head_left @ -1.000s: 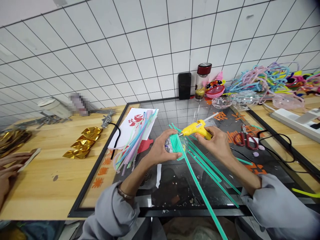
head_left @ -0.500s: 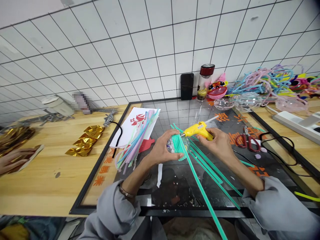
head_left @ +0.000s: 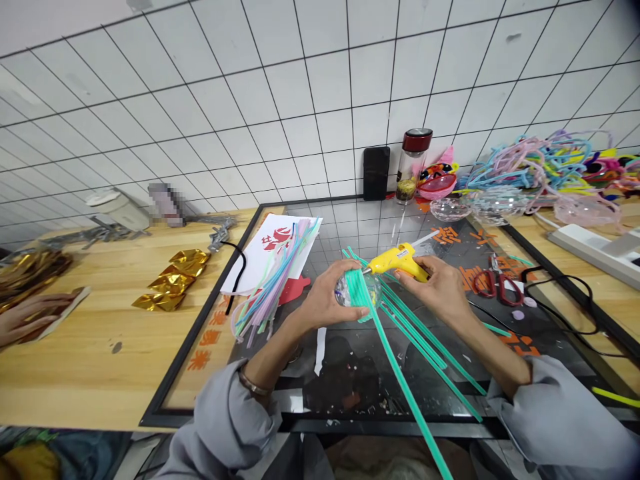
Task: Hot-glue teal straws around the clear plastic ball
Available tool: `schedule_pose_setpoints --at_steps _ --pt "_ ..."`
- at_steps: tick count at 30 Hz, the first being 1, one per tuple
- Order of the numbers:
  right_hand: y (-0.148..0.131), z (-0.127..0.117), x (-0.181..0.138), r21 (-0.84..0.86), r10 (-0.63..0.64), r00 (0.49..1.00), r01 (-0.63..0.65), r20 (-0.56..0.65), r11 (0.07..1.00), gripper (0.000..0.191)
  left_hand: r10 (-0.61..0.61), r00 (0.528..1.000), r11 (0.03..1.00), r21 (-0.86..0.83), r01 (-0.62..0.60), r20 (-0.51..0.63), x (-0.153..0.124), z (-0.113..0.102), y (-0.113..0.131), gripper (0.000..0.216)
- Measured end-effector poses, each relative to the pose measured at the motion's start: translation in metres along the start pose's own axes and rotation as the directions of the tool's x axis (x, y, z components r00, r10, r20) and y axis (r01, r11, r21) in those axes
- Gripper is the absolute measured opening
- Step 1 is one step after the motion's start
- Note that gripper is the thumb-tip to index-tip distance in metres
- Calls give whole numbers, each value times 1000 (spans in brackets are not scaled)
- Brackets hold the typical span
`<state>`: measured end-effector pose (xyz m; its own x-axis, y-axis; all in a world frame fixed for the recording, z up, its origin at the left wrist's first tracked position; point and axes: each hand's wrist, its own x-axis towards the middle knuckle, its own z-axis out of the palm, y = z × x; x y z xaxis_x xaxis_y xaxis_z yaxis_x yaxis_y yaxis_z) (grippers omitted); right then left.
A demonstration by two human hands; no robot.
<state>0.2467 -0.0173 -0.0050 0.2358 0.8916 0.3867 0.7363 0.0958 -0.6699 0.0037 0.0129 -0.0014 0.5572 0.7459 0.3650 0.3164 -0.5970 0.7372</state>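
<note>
My left hand (head_left: 324, 303) grips a clear plastic ball (head_left: 359, 291) wound with teal strips, just above the black glass-topped frame (head_left: 350, 393). My right hand (head_left: 437, 287) holds a yellow hot glue gun (head_left: 397, 260), its nozzle touching the ball's upper right side. Several long teal strips (head_left: 415, 347) trail from the ball toward me and to the right.
A bundle of pastel strips (head_left: 273, 280) lies on white paper left of my hands. Red scissors (head_left: 493, 285) and black cables lie right. Gold foil pieces (head_left: 173, 280) sit on the wooden table. Another person's hand (head_left: 23, 320) is at far left. A jar (head_left: 411, 165) and phone stand by the wall.
Both hands hold the same things, the nozzle still at the ball. The view has shifted slightly; the other person's hand at left has drawn back a little.
</note>
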Motion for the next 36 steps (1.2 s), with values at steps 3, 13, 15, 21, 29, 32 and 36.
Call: schedule_pose_setpoints --at_steps 3,13,15,21,29,32,36 --pt "0 1 -1 -10 -9 1000 9 -19 1000 35 -1 1000 1000 -8 1 2 0 0 0 66" --pt "1 -4 2 5 11 999 -11 53 1000 39 14 1000 1000 -2 -14 9 1 0 0 66" --pt "1 -4 2 7 21 998 -22 55 1000 39 8 1000 1000 6 -8 14 1 0 0 66" --pt "4 -3 3 67 65 994 -71 92 995 44 -12 1000 1000 -8 12 21 1 -2 -3 67" --pt "8 -6 9 84 140 984 -150 108 985 41 13 1000 1000 -5 -13 19 2 -2 1 65" --pt "10 -6 10 58 164 984 -167 64 984 42 26 1000 999 22 -26 9 2 -2 0 68" --pt "15 -11 15 -117 194 981 -196 -23 974 39 48 999 997 69 -47 -11 2 -3 -1 66"
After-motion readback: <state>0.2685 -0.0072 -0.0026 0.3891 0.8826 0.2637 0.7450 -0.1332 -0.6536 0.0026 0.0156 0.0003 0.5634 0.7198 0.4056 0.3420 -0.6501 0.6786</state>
